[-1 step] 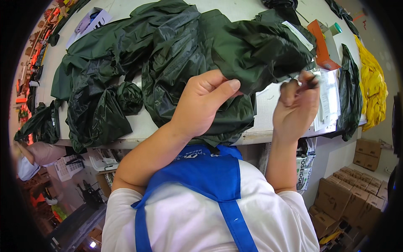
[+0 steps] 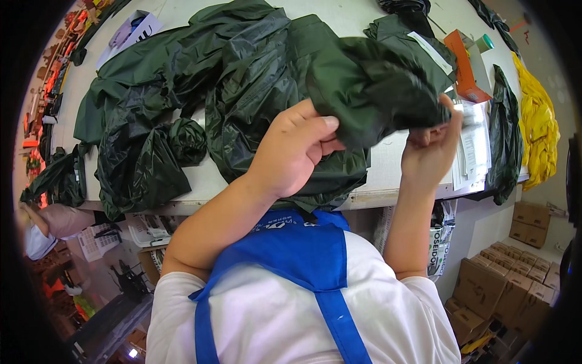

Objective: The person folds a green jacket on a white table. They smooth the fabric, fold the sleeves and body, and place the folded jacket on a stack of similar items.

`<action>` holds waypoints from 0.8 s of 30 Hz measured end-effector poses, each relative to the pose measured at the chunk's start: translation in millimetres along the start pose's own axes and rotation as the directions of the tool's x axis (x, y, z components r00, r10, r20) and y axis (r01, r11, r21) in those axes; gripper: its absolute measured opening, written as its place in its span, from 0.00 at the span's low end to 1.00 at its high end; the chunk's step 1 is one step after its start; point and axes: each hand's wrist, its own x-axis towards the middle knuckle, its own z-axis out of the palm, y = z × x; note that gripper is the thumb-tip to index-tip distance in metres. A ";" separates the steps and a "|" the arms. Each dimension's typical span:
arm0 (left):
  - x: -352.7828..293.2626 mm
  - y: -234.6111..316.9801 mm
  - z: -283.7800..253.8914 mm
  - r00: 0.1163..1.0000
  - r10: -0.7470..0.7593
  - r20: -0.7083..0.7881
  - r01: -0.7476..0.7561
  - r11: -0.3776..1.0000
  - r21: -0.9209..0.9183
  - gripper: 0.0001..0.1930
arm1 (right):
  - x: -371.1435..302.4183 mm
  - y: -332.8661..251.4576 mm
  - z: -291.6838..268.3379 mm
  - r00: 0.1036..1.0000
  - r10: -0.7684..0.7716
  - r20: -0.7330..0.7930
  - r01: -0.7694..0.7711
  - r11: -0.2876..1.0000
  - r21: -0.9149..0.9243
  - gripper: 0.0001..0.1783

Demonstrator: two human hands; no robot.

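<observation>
A dark green rain jacket of thin shiny fabric lies crumpled across the table. One part of it, perhaps a sleeve or hood, is raised between my hands. My left hand is closed on the near edge of this raised part, with the thumb on top. At its right end, my right hand has the fabric edge between the fingers, slightly smeared by motion. The fabric hides some of the fingertips. A rolled green bundle sits left of my left hand, among the folds.
The white table has its front edge just below my hands. To the right are an orange box, papers, a dark plastic piece and hanging yellow material. Cartons stand below right. Another person is at far left.
The raised fabric has shifted down and right, its end now against my right hand's fingers. My left hand has moved slightly left; the right hand's fingers have changed position.
</observation>
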 end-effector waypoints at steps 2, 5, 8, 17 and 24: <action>0.5 4.8 -9.5 0.980 -0.178 0.086 0.194 0.947 -0.255 0.19 | 16.5 0.3 -6.5 0.905 0.389 -0.170 -0.381 0.921 0.078 0.24; 0.2 -1.3 -7.0 0.991 -0.102 0.091 0.096 0.993 0.065 0.25 | 0.5 14.5 -13.9 0.784 0.619 0.050 -0.610 0.783 -0.123 0.31; -2.1 -0.2 -11.0 0.984 0.098 0.150 -0.172 0.755 0.632 0.26 | -6.1 10.7 -1.0 0.741 0.641 0.201 -0.569 0.758 -0.320 0.27; -5.9 -13.6 -24.2 0.746 0.220 0.628 -0.548 -0.334 0.767 0.12 | -7.6 23.0 21.6 0.908 0.391 -0.151 -0.416 0.881 -0.223 0.09; -4.1 -0.9 -39.2 0.855 0.485 0.187 -0.235 0.040 0.971 0.23 | -47.4 27.6 49.2 0.937 0.033 0.347 0.300 0.430 -0.851 0.20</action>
